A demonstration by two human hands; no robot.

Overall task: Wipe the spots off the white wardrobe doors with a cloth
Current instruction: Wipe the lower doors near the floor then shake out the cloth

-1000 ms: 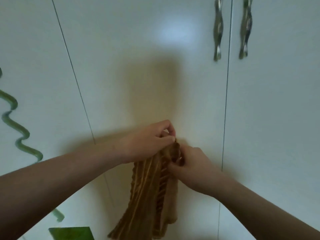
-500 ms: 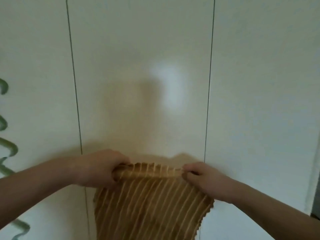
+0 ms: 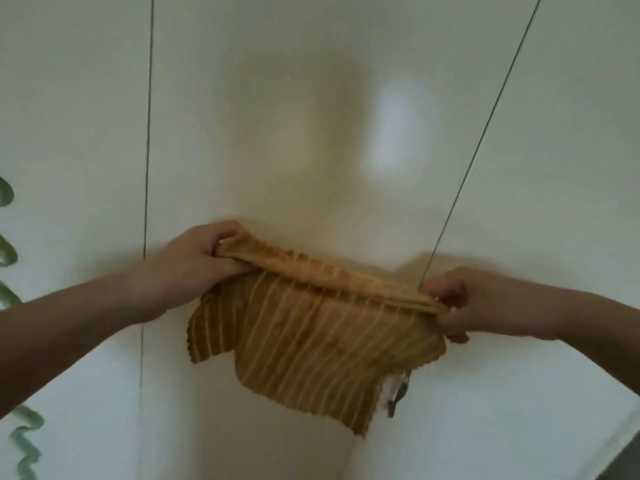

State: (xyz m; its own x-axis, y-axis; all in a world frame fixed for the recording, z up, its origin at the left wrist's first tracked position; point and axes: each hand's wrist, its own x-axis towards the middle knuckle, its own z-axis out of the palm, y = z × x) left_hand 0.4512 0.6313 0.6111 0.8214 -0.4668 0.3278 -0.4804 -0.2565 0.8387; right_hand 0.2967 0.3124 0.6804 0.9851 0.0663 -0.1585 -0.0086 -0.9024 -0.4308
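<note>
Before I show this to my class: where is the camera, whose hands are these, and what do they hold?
No machine here: a person wears a wide-angle camera on the head, so you look down along their own arms. The left hand and the right hand each grip one end of a striped brown cloth, stretched between them, its top folded over. Behind it are the white wardrobe doors, split by thin dark gaps. A metal handle peeks out below the cloth; a green wavy pattern runs down the far left. I can make out no spots.
</note>
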